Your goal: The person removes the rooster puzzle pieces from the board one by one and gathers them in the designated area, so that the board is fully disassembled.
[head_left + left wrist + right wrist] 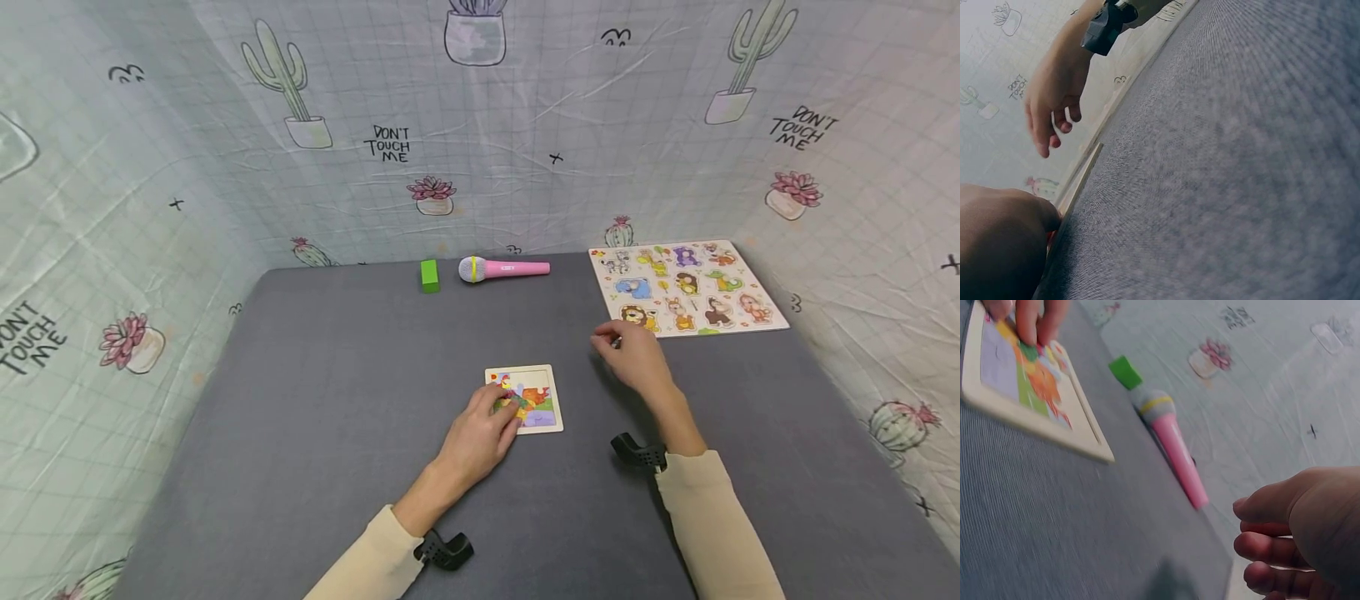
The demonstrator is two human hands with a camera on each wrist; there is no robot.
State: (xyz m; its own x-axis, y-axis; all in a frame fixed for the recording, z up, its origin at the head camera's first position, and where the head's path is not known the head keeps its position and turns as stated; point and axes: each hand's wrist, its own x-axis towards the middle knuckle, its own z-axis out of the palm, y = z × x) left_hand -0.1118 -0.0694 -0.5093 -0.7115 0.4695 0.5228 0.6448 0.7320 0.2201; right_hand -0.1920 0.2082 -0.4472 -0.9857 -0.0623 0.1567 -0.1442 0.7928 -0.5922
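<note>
A small square jigsaw puzzle (542,421) in a pale wooden frame lies on the grey table. My left hand (480,433) rests over its left side, fingertips on the colourful pieces; in the right wrist view the fingers (1054,319) touch down by a green patch. Bare wood shows along the puzzle's far edge. Off to the right, my right hand (633,358) hovers by the near-left corner of an animal peg board (705,304). Its fingers are loosely curled, and the right wrist view shows nothing between thumb and fingers (1266,547).
Toward the back of the table a green block (429,276) stands left of a pink toy microphone (517,268). A patterned cloth (525,108) hangs behind and along both sides. Each wrist wears a black camera mount (444,550).
</note>
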